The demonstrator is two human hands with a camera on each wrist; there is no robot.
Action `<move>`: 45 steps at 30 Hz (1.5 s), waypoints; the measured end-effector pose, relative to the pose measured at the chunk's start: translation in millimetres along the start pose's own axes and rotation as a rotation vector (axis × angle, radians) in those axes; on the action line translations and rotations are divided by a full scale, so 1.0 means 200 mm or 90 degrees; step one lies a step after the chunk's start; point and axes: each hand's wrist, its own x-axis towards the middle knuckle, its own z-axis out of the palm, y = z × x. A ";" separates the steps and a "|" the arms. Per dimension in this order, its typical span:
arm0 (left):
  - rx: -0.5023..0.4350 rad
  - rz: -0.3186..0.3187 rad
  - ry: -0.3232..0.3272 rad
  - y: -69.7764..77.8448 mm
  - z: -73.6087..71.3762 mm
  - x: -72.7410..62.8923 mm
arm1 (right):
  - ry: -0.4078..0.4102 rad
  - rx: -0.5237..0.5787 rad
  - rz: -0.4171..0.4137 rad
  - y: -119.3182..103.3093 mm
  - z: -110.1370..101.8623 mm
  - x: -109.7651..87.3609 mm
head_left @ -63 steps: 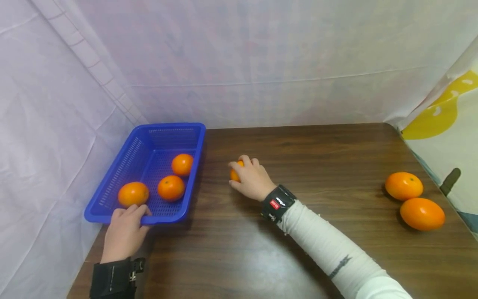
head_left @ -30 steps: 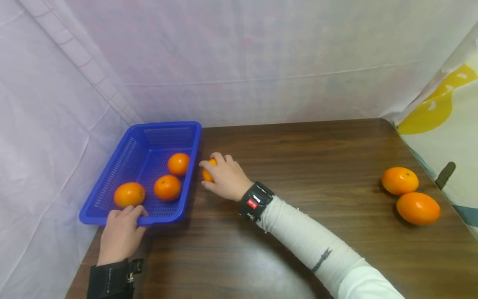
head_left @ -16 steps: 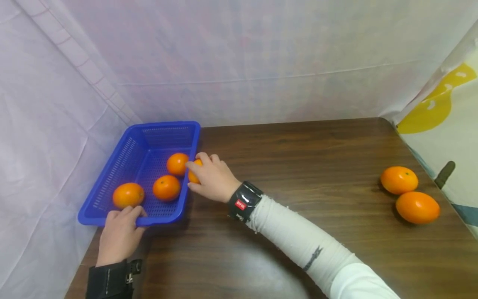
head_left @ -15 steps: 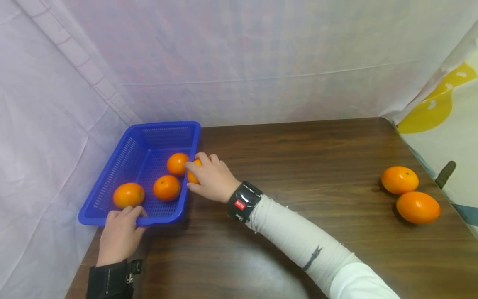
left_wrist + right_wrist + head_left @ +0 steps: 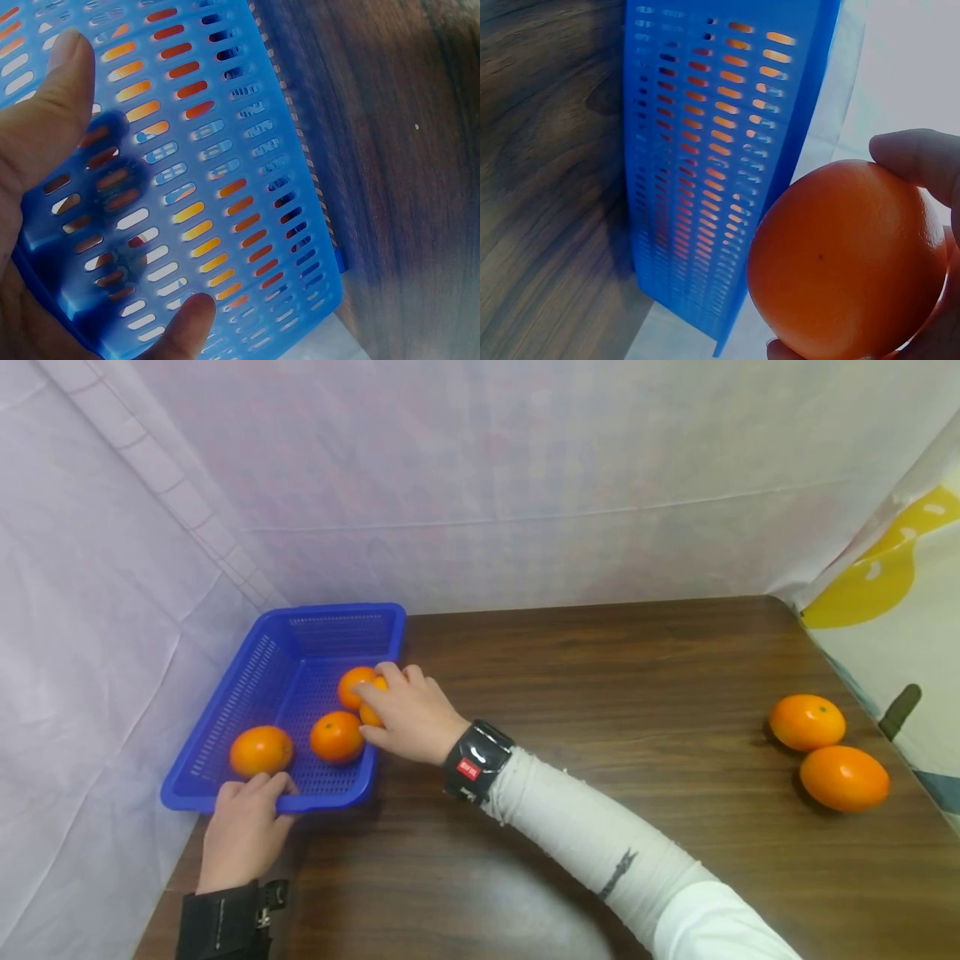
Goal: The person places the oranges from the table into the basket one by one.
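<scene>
In the head view, my left hand (image 5: 243, 839) grips the near rim of a blue plastic basket (image 5: 330, 610). Its thumb (image 5: 64, 101) and a fingertip show against the slotted wall in the left wrist view. My right hand (image 5: 416, 718) holds an orange (image 5: 372, 713) from above, over the basket's right rim. The right wrist view shows that fruit's smooth skin close up, level with the rim and overlapping it. Inside the basket lie three more oranges: one near my left hand (image 5: 261, 751), one at the middle right (image 5: 337, 737), and one behind it (image 5: 354, 685).
Two oranges, a farther one (image 5: 807, 722) and a nearer one (image 5: 844, 778), lie side by side at the right of the brown wooden table (image 5: 600, 693). White cloth (image 5: 525, 485) hangs along the back and left. Patterned cloth (image 5: 915, 685) borders the right edge.
My right hand has carried its orange leftward from the table's middle to over the basket's right rim. The left hand keeps its grip, and the other oranges stay in place.
</scene>
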 end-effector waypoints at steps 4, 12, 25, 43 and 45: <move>0.003 -0.009 -0.011 0.00 0.00 0.00 | -0.001 0.005 -0.007 -0.03 0.00 0.02; 0.006 -0.018 -0.016 0.01 0.00 0.00 | -0.022 0.000 -0.032 -0.11 0.00 0.07; 0.009 -0.019 -0.012 0.01 0.00 0.00 | -0.053 -0.049 -0.098 -0.23 0.07 0.12; 0.016 -0.027 -0.017 0.01 -0.01 0.00 | -0.090 -0.086 -0.101 -0.27 0.23 0.14; 0.017 -0.029 -0.019 0.02 -0.01 0.00 | -0.093 -0.092 -0.104 -0.27 0.24 0.13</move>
